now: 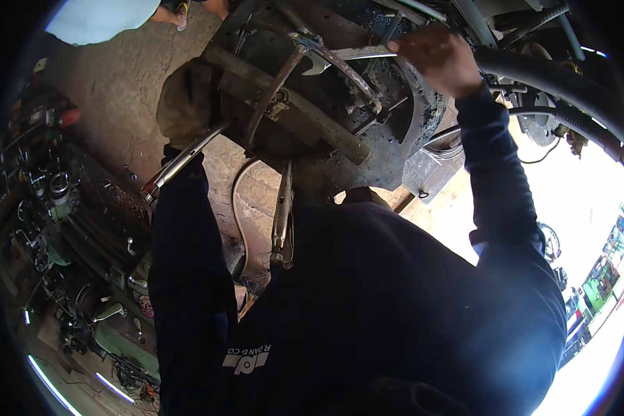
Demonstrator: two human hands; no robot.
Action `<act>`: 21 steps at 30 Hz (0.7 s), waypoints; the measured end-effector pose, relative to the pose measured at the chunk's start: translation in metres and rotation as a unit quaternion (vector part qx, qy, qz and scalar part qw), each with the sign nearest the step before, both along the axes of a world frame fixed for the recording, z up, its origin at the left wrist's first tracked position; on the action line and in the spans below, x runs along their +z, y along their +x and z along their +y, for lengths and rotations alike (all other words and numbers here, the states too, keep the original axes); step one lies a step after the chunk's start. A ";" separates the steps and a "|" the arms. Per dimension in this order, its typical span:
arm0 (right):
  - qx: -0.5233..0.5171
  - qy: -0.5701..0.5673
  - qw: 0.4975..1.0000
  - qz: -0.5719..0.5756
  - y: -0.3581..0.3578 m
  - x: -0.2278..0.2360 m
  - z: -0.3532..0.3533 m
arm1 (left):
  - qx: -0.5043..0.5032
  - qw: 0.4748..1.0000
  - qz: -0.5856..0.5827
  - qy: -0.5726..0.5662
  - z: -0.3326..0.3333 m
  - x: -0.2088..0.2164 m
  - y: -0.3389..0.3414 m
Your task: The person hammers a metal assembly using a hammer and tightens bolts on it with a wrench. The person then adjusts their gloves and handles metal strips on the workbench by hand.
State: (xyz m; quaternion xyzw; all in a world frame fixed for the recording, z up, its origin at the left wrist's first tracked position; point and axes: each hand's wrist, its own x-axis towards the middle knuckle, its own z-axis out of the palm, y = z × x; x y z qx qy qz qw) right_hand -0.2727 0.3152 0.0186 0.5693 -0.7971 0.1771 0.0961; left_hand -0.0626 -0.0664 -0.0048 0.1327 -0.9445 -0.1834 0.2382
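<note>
My right hand [440, 59], bare and closed, grips the end of a long steel wrench [360, 53]. The wrench's open jaw is beside two curved metal strips [274, 93] that meet over a dark metal plate [312, 170]. Across the plate lies a straight metal bar [319, 125]. My left hand [186, 104], in a brownish work glove, is at the plate's left edge near the bar; its fingers are lost in shadow. One pair of locking pliers [187, 161] crosses over my left sleeve, its tip at the plate's edge. Another pair [282, 211] points toward my body from the near edge.
Tools and metal parts crowd a bench [104, 277] on the left. Thick dark pipes [548, 80] run at the upper right. At the top left, part of another person [173, 14] shows beside a white rounded shape [100, 19]. A curved hose or rod [239, 201] hangs below the plate.
</note>
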 end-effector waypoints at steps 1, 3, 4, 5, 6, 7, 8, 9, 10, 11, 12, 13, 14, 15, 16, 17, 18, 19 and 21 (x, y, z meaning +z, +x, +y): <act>-0.018 0.000 0.998 -0.053 -0.007 -0.003 0.000 | -0.005 0.997 -0.041 0.061 0.013 0.013 -0.011; -0.064 0.027 0.983 -0.170 -0.010 0.008 -0.018 | -0.004 0.990 -0.083 0.113 0.017 0.030 -0.017; -0.068 0.026 0.983 -0.168 -0.018 0.009 -0.024 | -0.012 0.981 -0.142 0.129 0.017 0.034 -0.019; 0.040 0.010 0.999 -0.030 -0.030 0.006 -0.032 | -0.018 0.969 -0.202 0.143 0.016 0.036 -0.019; 0.147 -0.005 0.983 0.109 -0.039 0.003 -0.036 | -0.021 0.969 -0.202 0.142 0.011 0.029 -0.018; 0.011 0.088 0.966 -0.244 -0.037 0.012 -0.043 | -0.024 0.985 -0.135 0.101 0.008 0.022 -0.017; 0.014 0.088 0.966 -0.244 -0.038 0.012 -0.049 | -0.026 0.996 -0.068 0.058 0.005 0.016 -0.013; 0.022 0.082 0.972 -0.221 -0.042 0.012 -0.054 | -0.023 0.996 -0.067 0.058 0.000 0.011 -0.008; 0.039 0.080 0.977 -0.192 -0.043 0.012 -0.058 | -0.016 0.995 -0.081 0.057 0.001 0.010 -0.008; 0.054 0.079 0.981 -0.169 -0.046 0.013 -0.063 | -0.010 0.994 -0.094 0.056 0.003 0.010 -0.009; 0.070 0.083 0.983 -0.151 -0.049 0.015 -0.067 | -0.008 0.994 -0.092 0.057 0.004 0.010 -0.009; 0.085 0.089 0.983 -0.138 -0.051 0.018 -0.075 | -0.004 0.994 -0.099 0.046 0.005 0.010 -0.010; 0.098 0.089 0.984 -0.123 -0.051 0.021 -0.081 | 0.001 0.994 -0.105 0.035 0.006 0.011 -0.011; 0.111 0.103 0.981 -0.119 -0.057 0.026 -0.089 | 0.001 0.994 -0.105 0.035 0.007 0.013 -0.010; 0.116 0.115 0.981 -0.104 -0.060 0.031 -0.090 | -0.010 0.988 -0.139 0.068 0.015 0.021 -0.017; 0.125 0.128 0.979 -0.099 -0.063 0.035 -0.099 | -0.012 0.980 -0.177 0.094 0.018 0.028 -0.017; 0.134 0.146 0.975 -0.097 -0.065 0.040 -0.108 | -0.014 0.980 -0.178 0.092 0.017 0.026 -0.017; 0.143 0.168 0.970 -0.098 -0.066 0.046 -0.120 | 0.002 0.979 -0.185 0.088 0.014 0.023 -0.015; 0.156 0.217 0.958 -0.109 -0.066 0.056 -0.139 | 0.013 0.978 -0.193 0.083 0.014 0.016 -0.013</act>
